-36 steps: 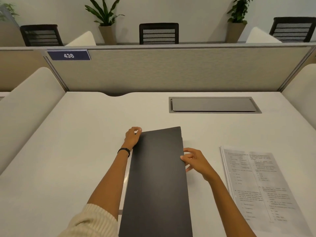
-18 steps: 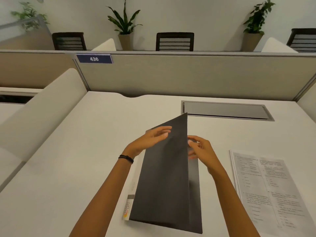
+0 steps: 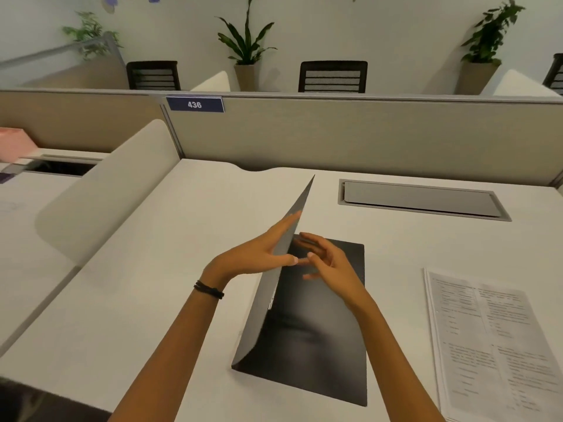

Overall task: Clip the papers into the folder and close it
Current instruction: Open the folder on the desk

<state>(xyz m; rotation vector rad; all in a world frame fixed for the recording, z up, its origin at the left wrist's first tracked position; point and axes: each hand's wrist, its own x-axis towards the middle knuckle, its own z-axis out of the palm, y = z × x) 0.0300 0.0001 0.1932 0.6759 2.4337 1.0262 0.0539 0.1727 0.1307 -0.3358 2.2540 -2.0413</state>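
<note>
From the head camera, the left hand (image 3: 253, 258) pinches the front cover (image 3: 259, 318) between thumb and straight fingers and stands it upright, likely to bare the clip (image 3: 272, 296) by the spine. The right hand (image 3: 329, 266) hovers loosely spread inside, holding nothing. The thin, matte black folder (image 3: 323, 345) lies mid-desk (image 3: 182, 239). The printed papers (image 3: 487, 345) lie apart to its right.
</note>
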